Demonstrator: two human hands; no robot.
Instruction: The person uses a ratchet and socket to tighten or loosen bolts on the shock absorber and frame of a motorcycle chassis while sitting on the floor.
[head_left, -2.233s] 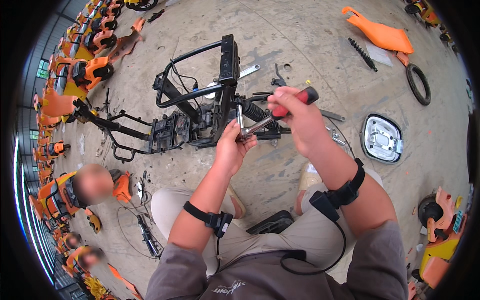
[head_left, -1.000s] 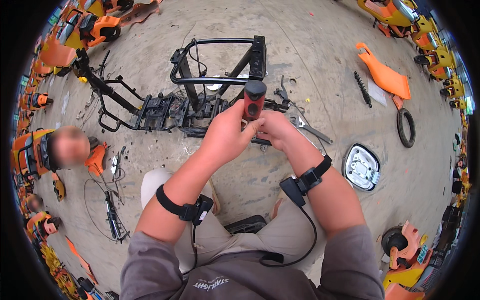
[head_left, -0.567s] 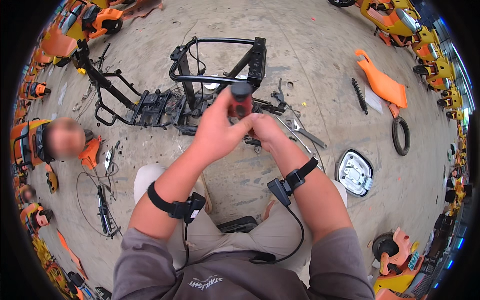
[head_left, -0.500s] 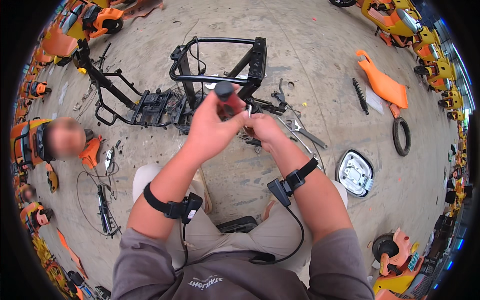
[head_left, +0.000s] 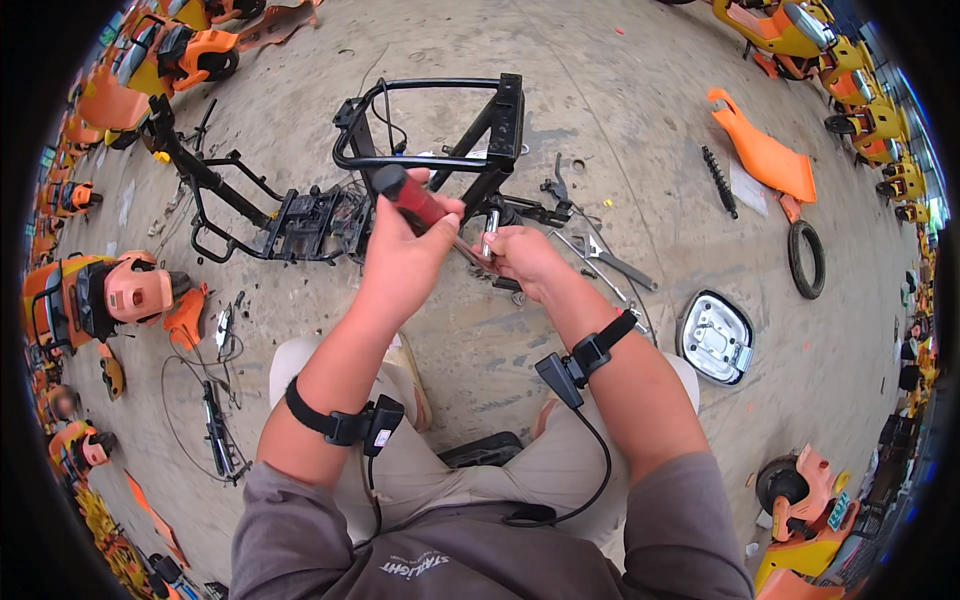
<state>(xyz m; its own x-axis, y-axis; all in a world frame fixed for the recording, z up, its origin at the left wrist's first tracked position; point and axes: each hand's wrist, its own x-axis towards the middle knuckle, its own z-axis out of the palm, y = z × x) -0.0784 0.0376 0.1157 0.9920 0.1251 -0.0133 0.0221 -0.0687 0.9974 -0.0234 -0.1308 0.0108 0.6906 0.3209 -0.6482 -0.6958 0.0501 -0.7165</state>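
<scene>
Left hand (head_left: 402, 250): clenching around the grip of the socket wrench (head_left: 415, 198), pressing the thumb along its side.
Right hand (head_left: 525, 258): pinching the chrome socket (head_left: 491, 225) between thumb and fingertips, partly hiding the wrench's head.
Wrench position: hanging between both hands over the concrete floor (head_left: 640, 120), near the right-hand end of the black scooter frame (head_left: 510, 120); not showing clearly whether touching it.
Socket risk: possibly slipping out of the pinch if sitting loosely on the wrench or carrying grease, then perhaps rolling underneath the frame.
Finger risk: possibly nipping the right fingertips if swinging the grip suddenly, or knocking knuckles against the nearby tubing.
Grip material: looking like moulded red plastic or rubber, ending in a rounded black cap.
Socket shape: standing nearly upright as a slim cylinder, gleaming smoothly.
Frame texture: bending from round black tube into a seat loop, looking dusty lower down.
Adjustable wrench (head_left: 625, 271): lying dull grey and flat on the floor, beyond the right hand.
Floor edges: bearing rows of orange-and-yellow scooters (head_left: 205, 58) left and right.
</scene>
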